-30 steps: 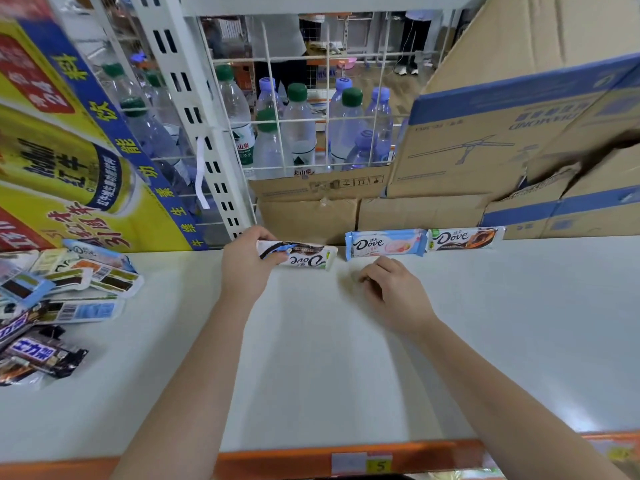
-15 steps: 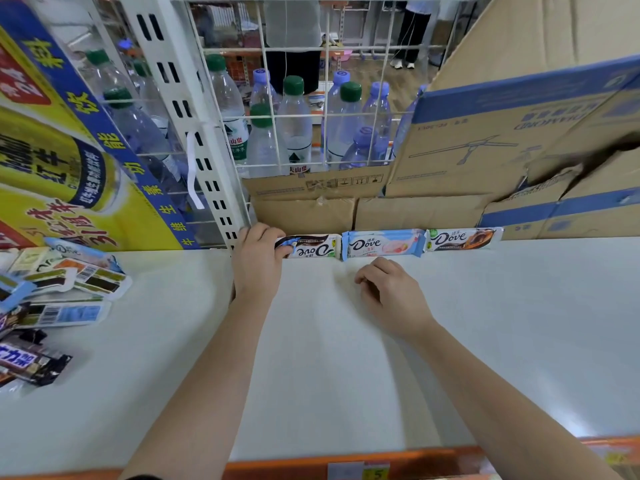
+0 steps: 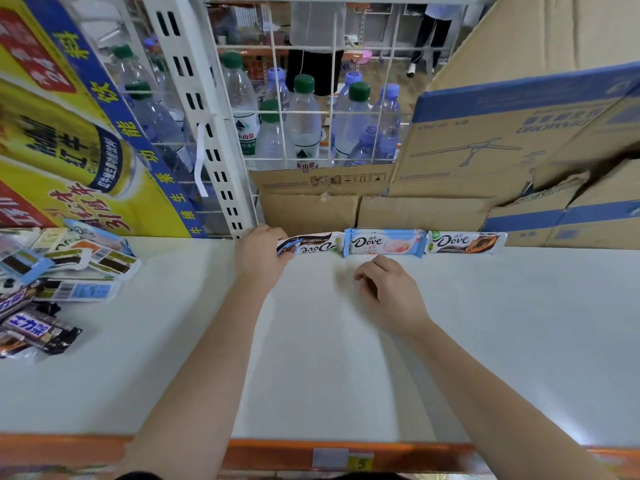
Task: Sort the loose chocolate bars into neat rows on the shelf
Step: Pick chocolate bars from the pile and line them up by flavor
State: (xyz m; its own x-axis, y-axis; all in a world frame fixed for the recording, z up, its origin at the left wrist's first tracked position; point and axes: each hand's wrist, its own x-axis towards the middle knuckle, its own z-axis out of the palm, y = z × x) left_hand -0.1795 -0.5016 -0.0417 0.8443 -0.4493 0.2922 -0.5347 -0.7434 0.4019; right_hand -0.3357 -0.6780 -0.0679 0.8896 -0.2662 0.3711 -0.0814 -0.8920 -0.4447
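Your left hand [image 3: 261, 252] pinches the white-and-brown Dove bar [image 3: 311, 244], lying 3-to-9 against the white shelf's [image 3: 311, 358] rear edge; right hand [image 3: 388, 289] loosely curled, bare shelf toward 6.

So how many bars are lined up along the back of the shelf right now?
3, end to end against the cardboard: the upside-down Dove bar in the left hand, the light blue bar in the middle, the brown-printed bar rightmost.

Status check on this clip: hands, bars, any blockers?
Left hand gripping white bar's end at row's left. Right hand empty, curled on shelf. Three bars in row. Nothing blocking.
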